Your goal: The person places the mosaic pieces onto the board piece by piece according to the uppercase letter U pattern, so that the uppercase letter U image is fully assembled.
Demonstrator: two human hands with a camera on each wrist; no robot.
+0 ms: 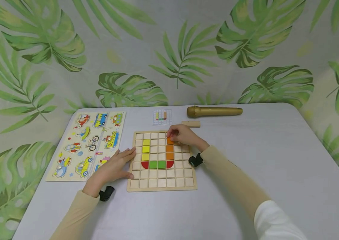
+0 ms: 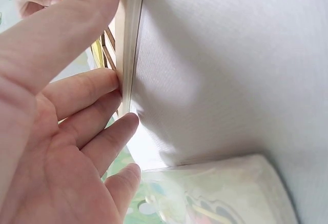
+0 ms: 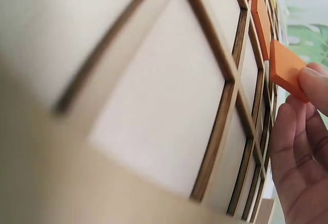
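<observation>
A wooden grid board [image 1: 157,184] lies on the table with a U of coloured tiles: yellow tiles [image 1: 146,149] on the left, green tiles [image 1: 157,164] between red rounded corner tiles [image 1: 145,165] at the bottom, orange tiles [image 1: 169,152] on the right. My right hand [image 1: 183,135] pinches an orange square tile [image 3: 287,69] over the top of the orange column; in the right wrist view the tile is tilted above the grid. My left hand [image 1: 114,167] rests against the board's left edge, its fingers fairly straight and fingertips at the rim [image 2: 134,44].
A pattern card [image 1: 162,117] showing a similar U lies behind the board. Beside it are a small wooden block [image 1: 191,124] and a gold microphone [image 1: 214,111]. A vehicle puzzle board [image 1: 76,133] lies on the left. A leaf-print cloth hangs behind the table.
</observation>
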